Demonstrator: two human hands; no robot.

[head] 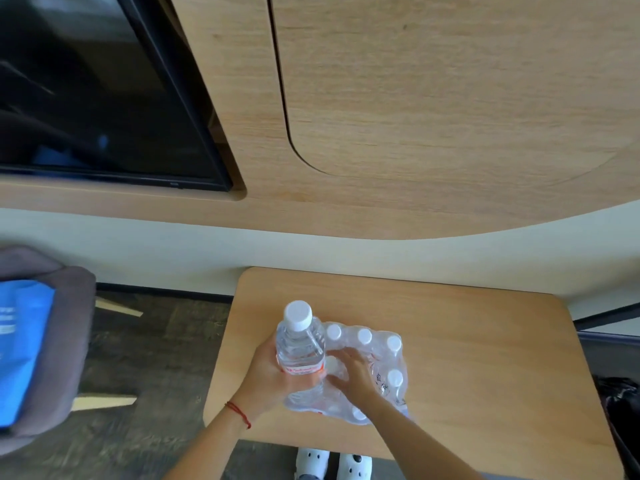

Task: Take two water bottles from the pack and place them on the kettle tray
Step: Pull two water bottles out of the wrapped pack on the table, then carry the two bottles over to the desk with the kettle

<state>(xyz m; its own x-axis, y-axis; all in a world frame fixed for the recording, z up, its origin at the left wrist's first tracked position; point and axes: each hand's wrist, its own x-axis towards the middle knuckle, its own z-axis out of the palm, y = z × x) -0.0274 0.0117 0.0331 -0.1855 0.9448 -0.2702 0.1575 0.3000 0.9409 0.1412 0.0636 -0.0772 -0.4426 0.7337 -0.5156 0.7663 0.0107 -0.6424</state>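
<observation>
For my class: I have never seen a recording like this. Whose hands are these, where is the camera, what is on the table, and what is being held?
No machine here: a person wears a wide-angle camera on the head, looking forward and down, so you see their own arms. The left hand holds one water bottle upright, lifted clear of the plastic-wrapped pack lying on the small wooden table. The right hand rests on the pack, fingers reaching among the white caps; whether it grips a second bottle cannot be told. A dark screen hangs on the wall behind. No kettle tray shows.
</observation>
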